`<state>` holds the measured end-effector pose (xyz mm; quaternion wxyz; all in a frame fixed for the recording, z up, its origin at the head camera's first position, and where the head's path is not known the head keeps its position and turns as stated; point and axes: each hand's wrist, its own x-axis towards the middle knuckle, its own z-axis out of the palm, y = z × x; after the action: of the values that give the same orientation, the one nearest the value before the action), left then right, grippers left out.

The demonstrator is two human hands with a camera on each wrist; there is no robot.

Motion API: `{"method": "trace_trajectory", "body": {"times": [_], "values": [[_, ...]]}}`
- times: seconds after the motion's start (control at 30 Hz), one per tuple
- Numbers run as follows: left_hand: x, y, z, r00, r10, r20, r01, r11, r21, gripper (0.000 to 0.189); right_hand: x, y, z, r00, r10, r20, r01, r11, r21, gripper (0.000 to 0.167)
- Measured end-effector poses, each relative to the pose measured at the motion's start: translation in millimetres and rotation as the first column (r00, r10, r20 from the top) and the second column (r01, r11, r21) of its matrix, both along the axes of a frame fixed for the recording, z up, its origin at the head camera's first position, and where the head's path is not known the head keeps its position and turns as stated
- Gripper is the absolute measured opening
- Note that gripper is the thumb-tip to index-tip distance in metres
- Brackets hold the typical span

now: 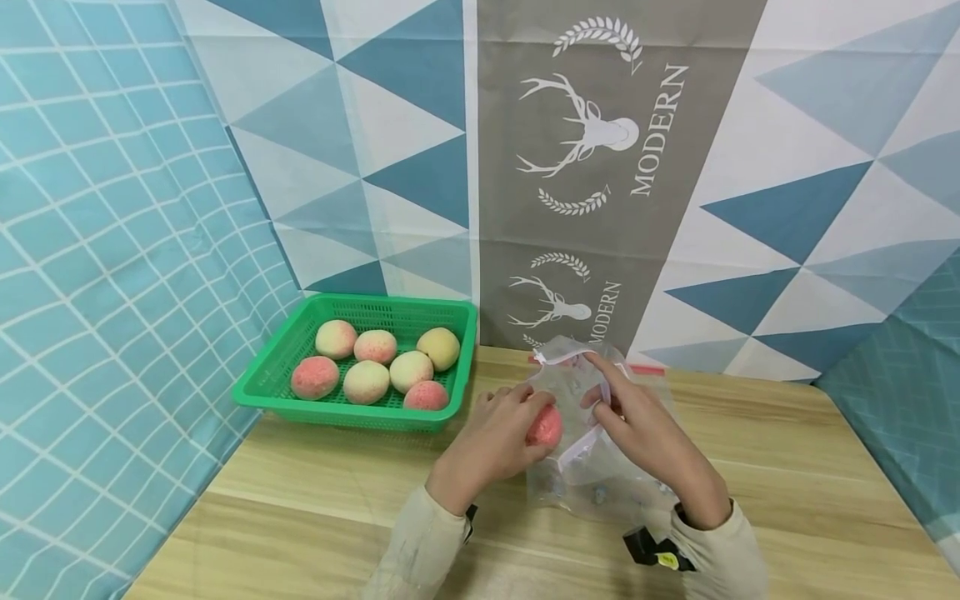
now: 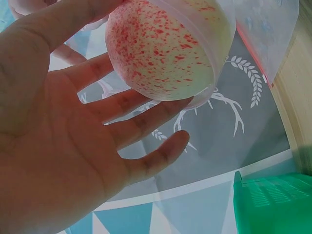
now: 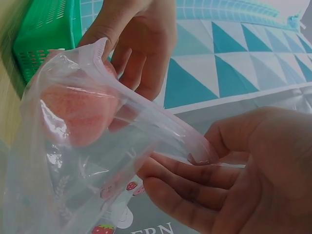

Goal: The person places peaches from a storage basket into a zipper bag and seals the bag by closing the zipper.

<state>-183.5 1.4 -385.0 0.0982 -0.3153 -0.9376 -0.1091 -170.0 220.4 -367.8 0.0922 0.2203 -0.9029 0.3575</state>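
Head view, with both wrist views: two bare hands at work on a wooden table [image 1: 322, 508].

Item: left hand [image 1: 491, 433], fingers spread around a red-speckled peach [image 1: 546, 427], thumb on the opposite side; grip set about the fruit's width, holding it.

Item: right hand [image 1: 651, 429], to the right; thumb and fingertips pinch the rim of a clear bag [image 1: 568, 390], grip narrow.

Item: the peach, at the bag's open mouth. The right wrist view shows it through the clear film; the left wrist view shows the pale rim crossing its surface. Position: partly within the mouth, left hand touching it.

Item: red strip [image 1: 647, 369], on the table at the far side, behind the bag.

Item: green basket [image 1: 337, 408], slatted, far left of the hands, containing seven peaches [image 1: 366, 382], cream to pinkish red.

Item: backdrop cloth [image 1: 408, 92], far side, blue and white triangles with a grey panel [image 1: 502, 167] bearing white deer heads and the word MODERN.

Item: light sleeves [image 1: 420, 542], near edge, one per arm.
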Motion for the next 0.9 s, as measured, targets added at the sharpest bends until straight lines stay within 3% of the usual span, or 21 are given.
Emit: {"method": "trace_trajectory", "body": {"times": [0.37, 0.73, 0.9], "values": [[1.1, 3.3, -1.9, 1.0, 0.001, 0.023, 0.0, 0.999, -0.054, 0.057, 2.2, 2.2, 0.8, 1.0, -0.008, -0.023, 0.008, 1.0, 0.007, 0.061], [-0.1, 2.3, 0.1, 0.987, -0.009, 0.161, 0.015, 0.999, -0.033, 0.063, 3.8, 6.5, 2.7, 0.999, -0.03, 0.03, 0.031, 0.999, -0.037, 0.065], [0.9, 3.9, 0.8, 0.985, -0.025, 0.168, 0.029, 0.999, -0.019, 0.058, 3.0, 8.9, 5.1, 0.999, -0.035, 0.019, 0.036, 0.999, -0.036, 0.066]]}}
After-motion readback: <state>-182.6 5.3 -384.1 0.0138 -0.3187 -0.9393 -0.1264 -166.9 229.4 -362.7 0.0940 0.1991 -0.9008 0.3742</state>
